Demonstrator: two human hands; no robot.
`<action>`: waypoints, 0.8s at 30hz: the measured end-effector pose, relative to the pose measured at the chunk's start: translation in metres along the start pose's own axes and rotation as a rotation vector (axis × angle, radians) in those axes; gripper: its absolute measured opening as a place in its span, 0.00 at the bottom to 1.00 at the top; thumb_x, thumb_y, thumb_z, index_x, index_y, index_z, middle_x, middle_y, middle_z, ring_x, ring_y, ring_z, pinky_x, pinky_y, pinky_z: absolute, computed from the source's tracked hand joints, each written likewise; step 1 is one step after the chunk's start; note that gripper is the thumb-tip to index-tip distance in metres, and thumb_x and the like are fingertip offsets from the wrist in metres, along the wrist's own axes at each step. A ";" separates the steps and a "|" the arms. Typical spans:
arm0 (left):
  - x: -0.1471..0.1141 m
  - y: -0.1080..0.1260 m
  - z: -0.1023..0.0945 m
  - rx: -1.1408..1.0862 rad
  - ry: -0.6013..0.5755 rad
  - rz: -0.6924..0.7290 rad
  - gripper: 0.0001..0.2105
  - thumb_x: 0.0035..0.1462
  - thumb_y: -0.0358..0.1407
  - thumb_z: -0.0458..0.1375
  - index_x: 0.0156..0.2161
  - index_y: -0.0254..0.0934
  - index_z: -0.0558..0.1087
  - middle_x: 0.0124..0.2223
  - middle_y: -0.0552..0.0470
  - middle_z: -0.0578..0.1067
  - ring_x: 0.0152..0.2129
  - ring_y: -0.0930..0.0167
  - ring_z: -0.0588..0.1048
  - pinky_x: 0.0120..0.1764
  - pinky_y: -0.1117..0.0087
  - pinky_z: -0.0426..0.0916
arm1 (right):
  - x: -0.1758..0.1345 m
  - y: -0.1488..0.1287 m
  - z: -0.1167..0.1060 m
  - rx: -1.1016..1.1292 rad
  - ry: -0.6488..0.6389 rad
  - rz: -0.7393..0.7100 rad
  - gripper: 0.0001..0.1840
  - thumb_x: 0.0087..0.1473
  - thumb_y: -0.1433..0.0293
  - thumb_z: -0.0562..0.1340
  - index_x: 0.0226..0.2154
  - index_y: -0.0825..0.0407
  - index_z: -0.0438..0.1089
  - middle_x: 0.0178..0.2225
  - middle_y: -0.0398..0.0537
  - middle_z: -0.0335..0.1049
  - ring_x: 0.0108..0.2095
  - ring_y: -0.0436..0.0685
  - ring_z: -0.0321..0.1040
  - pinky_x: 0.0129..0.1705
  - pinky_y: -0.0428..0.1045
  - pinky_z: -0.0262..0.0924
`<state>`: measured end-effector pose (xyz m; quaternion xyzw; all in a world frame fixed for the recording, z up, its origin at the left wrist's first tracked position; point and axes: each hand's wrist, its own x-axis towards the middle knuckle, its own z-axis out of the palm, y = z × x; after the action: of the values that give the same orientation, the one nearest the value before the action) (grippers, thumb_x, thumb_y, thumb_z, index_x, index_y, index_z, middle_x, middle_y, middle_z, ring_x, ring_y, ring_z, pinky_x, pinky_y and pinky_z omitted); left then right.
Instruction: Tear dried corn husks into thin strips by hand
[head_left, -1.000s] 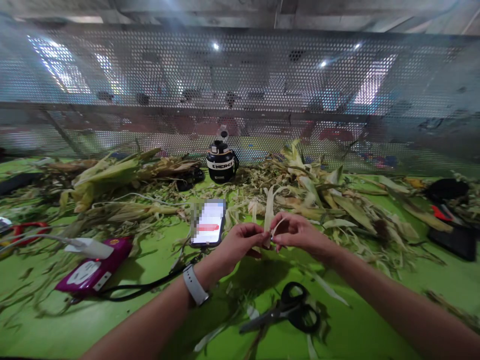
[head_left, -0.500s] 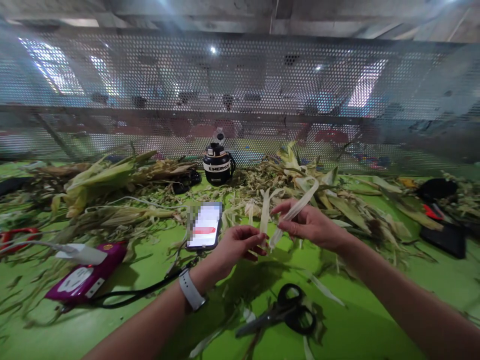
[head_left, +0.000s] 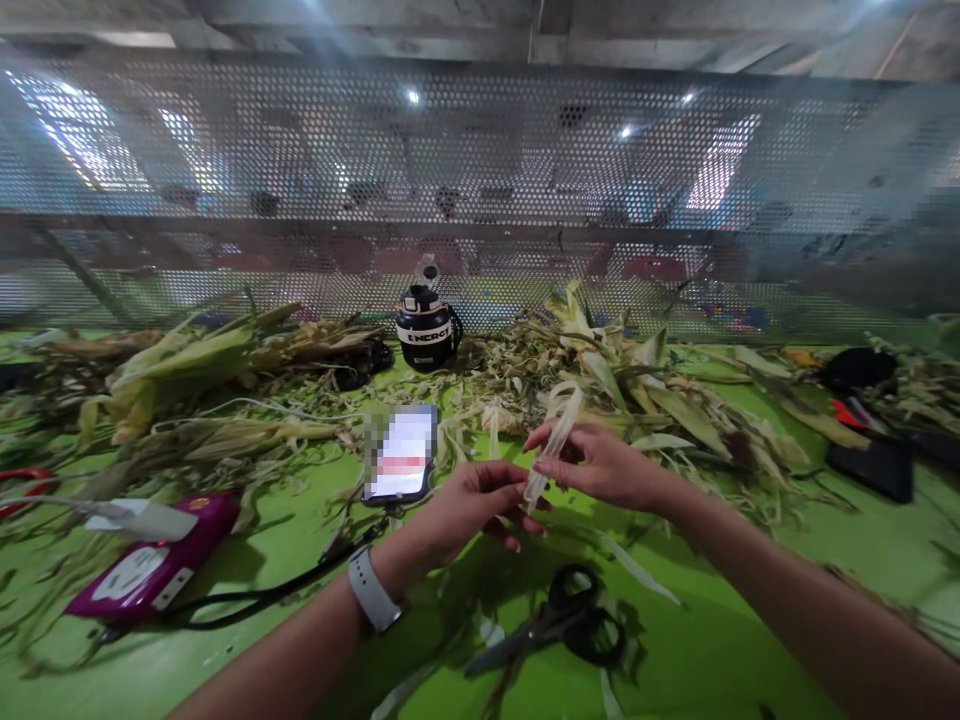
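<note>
Pale strips of corn husk (head_left: 556, 445) stand up between my two hands, above the green table. My left hand (head_left: 480, 500), with a grey watch on its wrist, pinches the lower ends of the strips. Thumb and fingers of my right hand (head_left: 600, 462) are closed on the same strips from the right, a little higher. Black-handled scissors (head_left: 547, 625) lie on the table below the hands. To the left of my left hand is a phone (head_left: 405, 455) with its screen lit.
Heaps of dried corn husk (head_left: 195, 370) spread along the back. A black bottle (head_left: 425, 335) stands before a perforated metal screen (head_left: 480, 180). At left lies a purple power bank (head_left: 154, 570) with a white plug and cables. A black device (head_left: 870, 465) is at right.
My hands have come closer together. The husk strips, apart in two pieces before, are now gathered side by side between my fingers. The view has shifted slightly.
</note>
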<state>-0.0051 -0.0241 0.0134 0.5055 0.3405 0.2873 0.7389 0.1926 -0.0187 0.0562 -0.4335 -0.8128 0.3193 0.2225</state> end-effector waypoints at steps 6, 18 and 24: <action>0.000 -0.003 -0.002 -0.100 -0.005 -0.023 0.11 0.46 0.38 0.62 0.35 0.34 0.73 0.35 0.45 0.78 0.25 0.69 0.77 0.23 0.75 0.70 | -0.001 0.000 0.004 -0.028 0.025 -0.010 0.14 0.53 0.65 0.58 0.41 0.54 0.69 0.34 0.49 0.71 0.32 0.54 0.68 0.35 0.48 0.63; -0.001 -0.002 -0.002 -0.078 -0.033 -0.043 0.12 0.43 0.37 0.66 0.33 0.34 0.73 0.34 0.47 0.79 0.26 0.70 0.77 0.28 0.73 0.72 | 0.001 0.002 0.009 0.052 0.075 0.018 0.13 0.52 0.64 0.59 0.37 0.56 0.70 0.29 0.47 0.71 0.28 0.52 0.67 0.31 0.47 0.63; 0.000 0.015 -0.018 -0.129 0.128 0.096 0.10 0.43 0.33 0.66 0.32 0.33 0.73 0.33 0.47 0.79 0.22 0.74 0.75 0.23 0.77 0.69 | 0.017 0.028 -0.002 0.340 0.626 0.154 0.15 0.50 0.59 0.60 0.34 0.53 0.66 0.27 0.44 0.67 0.21 0.49 0.61 0.23 0.45 0.61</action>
<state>-0.0204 -0.0091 0.0229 0.4532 0.3431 0.3757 0.7319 0.2010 0.0078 0.0396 -0.5270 -0.6054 0.3175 0.5049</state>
